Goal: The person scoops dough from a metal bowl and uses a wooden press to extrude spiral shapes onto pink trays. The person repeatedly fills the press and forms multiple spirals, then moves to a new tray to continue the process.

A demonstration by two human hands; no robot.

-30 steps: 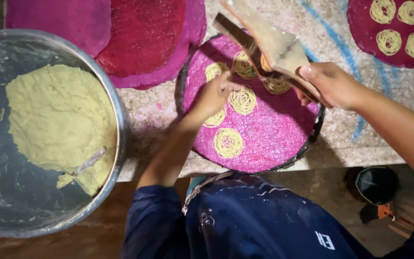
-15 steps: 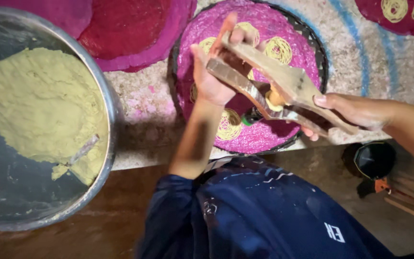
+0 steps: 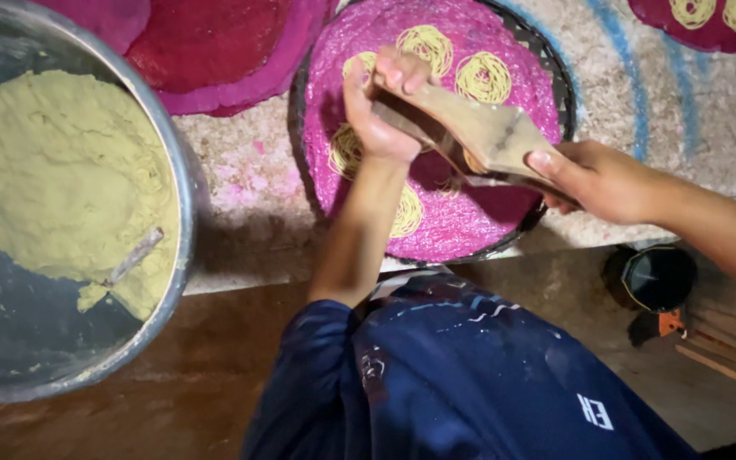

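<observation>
While both hands grip a wooden press (image 3: 470, 136), it is held tilted above a round pink mat (image 3: 479, 217) resting on a dark woven tray (image 3: 566, 94). The left hand (image 3: 376, 106) is wrapped around the press's upper end, fingers closed over the wood, and the right hand (image 3: 598, 179) is clamped on the lower handle end, so the two hands are apart at opposite ends of the tool. Yellow noodle coils (image 3: 483, 77) lie on the mat, some showing beyond the press, one (image 3: 408, 213) beside the left forearm and another partly hidden under the left hand.

A pale, rough worktop (image 3: 249, 170) with pink smears and curved blue stripes (image 3: 628, 77) carries the tray. Just left of it lie darker red mats (image 3: 206, 43), overlapping one another and touching the tray's rim. At the top right corner another red mat (image 3: 709, 21) holds more yellow coils, well apart from the hands. On the left a large metal basin (image 3: 182, 196) contains a mound of yellowish dough (image 3: 61, 179) with a small stick (image 3: 134, 255) lying in its edge.

Below the worktop's edge is a brown floor (image 3: 172, 400). A dark round pot (image 3: 653, 277) sits there near the right forearm, with wooden slats (image 3: 730, 341) beside it. The person wears dark blue clothing (image 3: 470, 375) flecked with pale marks.
</observation>
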